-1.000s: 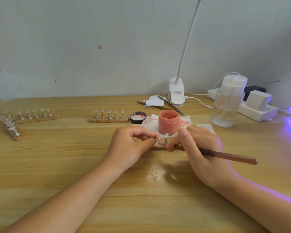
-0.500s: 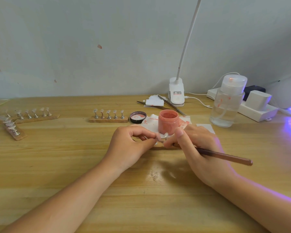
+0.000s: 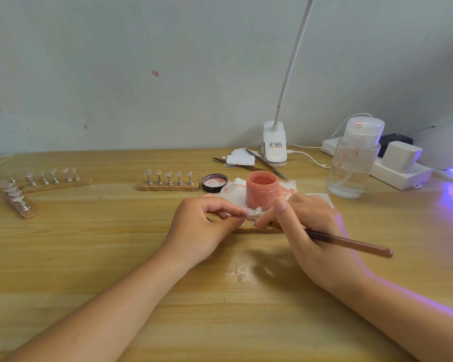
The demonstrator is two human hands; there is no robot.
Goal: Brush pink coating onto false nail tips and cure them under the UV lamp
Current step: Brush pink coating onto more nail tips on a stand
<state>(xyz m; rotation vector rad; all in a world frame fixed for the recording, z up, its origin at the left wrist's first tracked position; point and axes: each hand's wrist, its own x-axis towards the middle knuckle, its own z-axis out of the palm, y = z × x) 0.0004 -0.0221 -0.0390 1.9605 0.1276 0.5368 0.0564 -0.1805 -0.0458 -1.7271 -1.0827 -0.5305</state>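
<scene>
Brown brush gripped in right hand (fingers curled); left hand pinches nail tip

looks like a home nail-art setup: wooden surface by a plain wall, clip lamp, UV lamp, power strip

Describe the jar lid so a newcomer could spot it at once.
Start at the open pink jar at the middle of the wooden desk. Immediately to its left lies the jar lid, beside a five-tip wooden stand. It alone is round, flat and dark-rimmed with pink smears inside.
</scene>
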